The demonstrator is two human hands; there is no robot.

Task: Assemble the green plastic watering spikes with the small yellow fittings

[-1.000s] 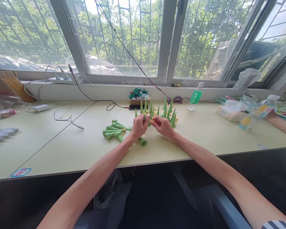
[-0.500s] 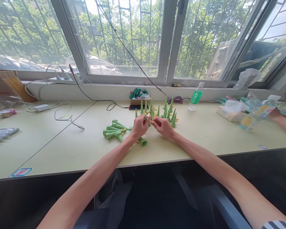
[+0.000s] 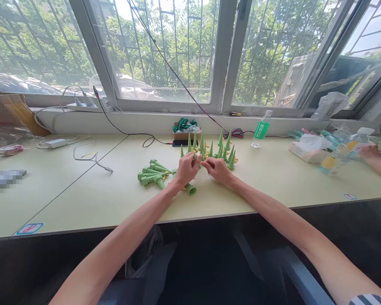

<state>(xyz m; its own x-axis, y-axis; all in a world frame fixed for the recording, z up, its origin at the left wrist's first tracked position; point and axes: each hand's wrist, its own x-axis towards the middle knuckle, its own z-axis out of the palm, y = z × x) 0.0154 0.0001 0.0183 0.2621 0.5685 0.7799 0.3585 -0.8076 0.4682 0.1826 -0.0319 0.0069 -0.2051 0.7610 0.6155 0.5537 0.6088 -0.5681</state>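
My left hand is closed around a green plastic watering spike, and most of it is hidden by the fingers. Close by on the right, my right hand pinches at the held part; whatever lies between its fingertips is too small to make out. Behind both hands, several green cone-shaped spikes with small yellow valves stand points up. To the left, more green spikes lie in a loose pile. One threaded green end pokes out under my left wrist.
A phone and a small box of green material sit behind the spikes. A water bottle stands right of them. Farther right are a tissue box, bottles and another person's hand. Cables lie on the left.
Both hands stay nearly in place, with slight finger movement at the pinch. The other person's hand at the far right has shifted a little.
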